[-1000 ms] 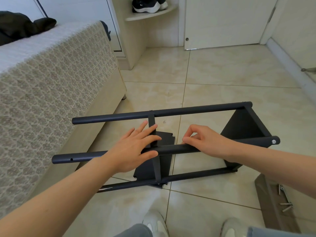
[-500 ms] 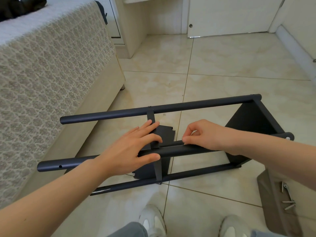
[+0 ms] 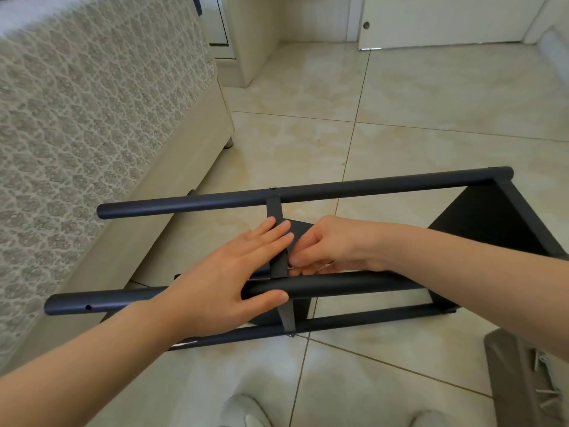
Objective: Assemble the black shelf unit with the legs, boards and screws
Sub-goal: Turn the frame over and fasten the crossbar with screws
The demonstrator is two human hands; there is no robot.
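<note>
The black shelf unit lies on its side on the tiled floor. Its far leg [image 3: 338, 189] runs across the middle; the near upper leg [image 3: 338, 286] crosses just under my hands. A middle board [image 3: 278, 257] stands between the legs, and an end board [image 3: 483, 220] closes the right end. My left hand [image 3: 234, 272] lies over the near leg, fingers straight on the middle board and thumb under the tube. My right hand [image 3: 332, 246] pinches a small metal screw [image 3: 291, 267] at the joint of board and leg.
A bed with a patterned cover [image 3: 92, 118] fills the left side. A loose dark board [image 3: 523, 380] with screws [image 3: 551, 399] on it lies at the lower right. My shoes [image 3: 246, 411] show at the bottom edge. A white door [image 3: 446, 20] stands at the back.
My right hand slid left along the near leg to the middle board's joint, close to my left hand. The view tilted down and closer.
</note>
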